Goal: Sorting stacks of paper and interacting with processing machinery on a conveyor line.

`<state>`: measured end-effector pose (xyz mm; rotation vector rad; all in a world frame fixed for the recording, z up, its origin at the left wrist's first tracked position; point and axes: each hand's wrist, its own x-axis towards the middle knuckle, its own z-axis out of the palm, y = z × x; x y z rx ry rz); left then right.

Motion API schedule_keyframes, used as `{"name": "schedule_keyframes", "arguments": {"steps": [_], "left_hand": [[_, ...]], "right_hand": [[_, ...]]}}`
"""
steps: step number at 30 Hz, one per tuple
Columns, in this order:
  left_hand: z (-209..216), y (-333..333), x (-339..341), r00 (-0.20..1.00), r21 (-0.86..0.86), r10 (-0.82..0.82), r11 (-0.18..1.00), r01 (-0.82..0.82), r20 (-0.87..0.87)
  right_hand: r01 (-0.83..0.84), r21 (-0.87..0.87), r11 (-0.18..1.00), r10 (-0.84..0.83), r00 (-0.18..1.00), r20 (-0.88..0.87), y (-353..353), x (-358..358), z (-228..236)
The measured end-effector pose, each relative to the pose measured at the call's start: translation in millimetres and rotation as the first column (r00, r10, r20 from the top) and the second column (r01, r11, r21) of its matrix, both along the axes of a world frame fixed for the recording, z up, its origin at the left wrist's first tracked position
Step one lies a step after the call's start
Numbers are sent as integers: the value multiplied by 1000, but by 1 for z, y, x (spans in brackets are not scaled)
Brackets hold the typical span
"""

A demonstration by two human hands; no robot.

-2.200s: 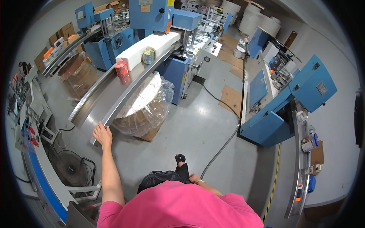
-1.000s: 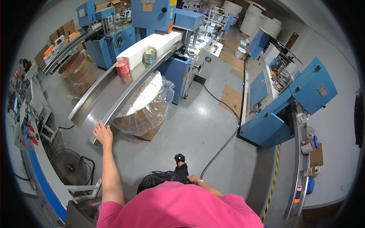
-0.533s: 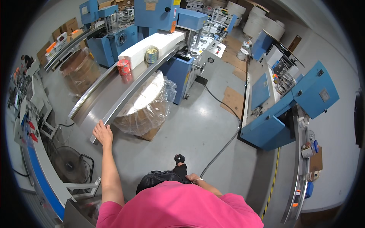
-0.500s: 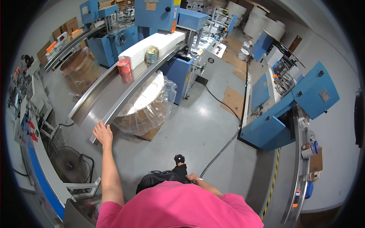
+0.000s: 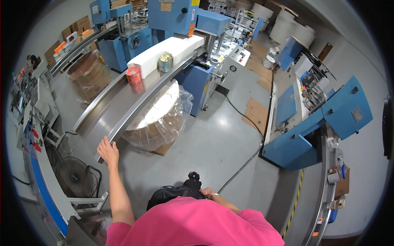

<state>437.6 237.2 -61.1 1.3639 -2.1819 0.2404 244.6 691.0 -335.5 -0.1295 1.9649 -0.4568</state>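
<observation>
My left hand (image 5: 108, 152) grips the near side rail of a long metal chute (image 5: 107, 119) close to its lower end, fingers curled over the edge. Held low against my body, my right hand (image 5: 207, 191) is closed beside a black bag (image 5: 172, 194); whatever it may hold is hidden. Farther up the chute stand a red-labelled roll (image 5: 133, 76) and a green-and-gold roll (image 5: 165, 63). A long row of white paper-like pieces (image 5: 174, 51) lies beside and behind them, running up to the blue machine (image 5: 172, 16).
Below the chute is a large plastic-lined box (image 5: 154, 131). A floor fan (image 5: 74, 176) and a blue-edged conveyor (image 5: 51, 197) stand at left. Another blue machine with open doors (image 5: 287, 151) is at right. A black cable (image 5: 242, 168) crosses the grey floor.
The view has shifted slightly, and my foot has drawn back nearer my body. My left hand stays on the rail, a little lower in view. My right hand has hardly moved.
</observation>
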Motion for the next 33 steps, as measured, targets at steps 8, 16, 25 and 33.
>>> {"name": "schedule_keyframes", "arguments": {"steps": [8,16,25,33], "left_hand": [[-6,-12,-3,995,-138,82,986,-90,-62],[-33,-22,-7,968,-121,220,965,-234,-118],[-6,-5,-17,949,-4,281,959,-285,-143],[-12,-3,-15,922,22,359,933,-360,-145]], "right_hand": [[4,20,1000,-4,1000,17,-28,-63,3],[-173,-128,977,174,985,-7,-62,-135,59],[-385,-234,892,385,922,-51,-88,-167,26],[-348,-73,935,336,932,-139,-86,-170,121]]}}
